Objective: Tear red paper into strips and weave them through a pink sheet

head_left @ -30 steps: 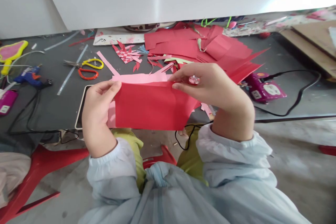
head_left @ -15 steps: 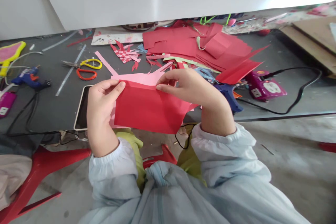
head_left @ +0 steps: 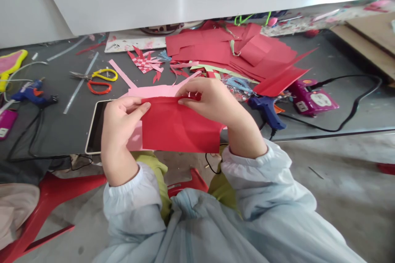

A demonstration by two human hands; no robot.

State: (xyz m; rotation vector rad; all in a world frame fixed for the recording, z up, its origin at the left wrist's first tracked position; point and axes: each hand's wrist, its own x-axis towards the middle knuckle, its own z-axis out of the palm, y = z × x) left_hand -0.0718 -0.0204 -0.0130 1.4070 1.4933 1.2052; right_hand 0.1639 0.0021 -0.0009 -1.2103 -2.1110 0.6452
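With both our hands we hold a red sheet (head_left: 182, 131) by its far edge, at the near side of the dark gray tabletop (head_left: 61, 131). Our left hand (head_left: 119, 131) has its fingers clamped on the sheet's far left corner. Our right hand (head_left: 212, 104) has its fingers clamped on the same edge, farther right. The sheet's surface is lightly creased, and pink paper (head_left: 156, 90) shows beyond it and along its left side.

Left of the red sheet, partly behind our left hand, we see a dark flat device with a pale rim (head_left: 95, 127). Farther left and beyond the sheet lie scissors (head_left: 89, 77) with one yellow and one orange-red handle loop. A blue glue gun (head_left: 31, 92) is well to the sheet's left; a second blue gun (head_left: 268, 111) is to its right, with a purple box (head_left: 313, 98) farther right. Beyond the sheet are a woven red-and-pink paper piece (head_left: 145, 62) and, more to the right, a spread pile of red paper (head_left: 206, 51).
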